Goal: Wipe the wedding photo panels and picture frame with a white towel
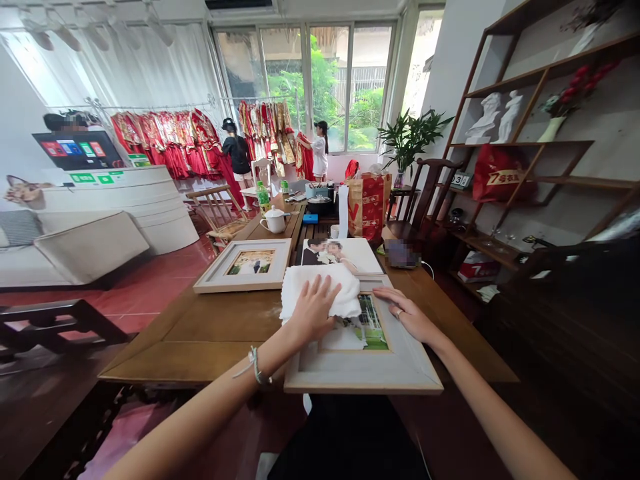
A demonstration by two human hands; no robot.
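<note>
My left hand [314, 308] lies flat with its fingers spread on a folded white cloth [295, 283], pressing it against the upper left of a picture frame [410, 363]. That frame lies flat at the near edge of the table, its pale wide border around a photo [375, 323] with green grass; the cloth and hand cover part of the photo. On the frame's right border rests my right hand [413, 319], fingers stretched out, a ring on one finger. Just behind the cloth lies a print [357, 257] of two people.
A second framed photo [250, 263] lies left on the wooden table [215, 327]. Farther back stand a white lidded cup [274, 220], a green bottle [263, 199] and a red paper bag [369, 207]. Shelves [550, 147] rise at right. Two people stand by red garments [170, 143].
</note>
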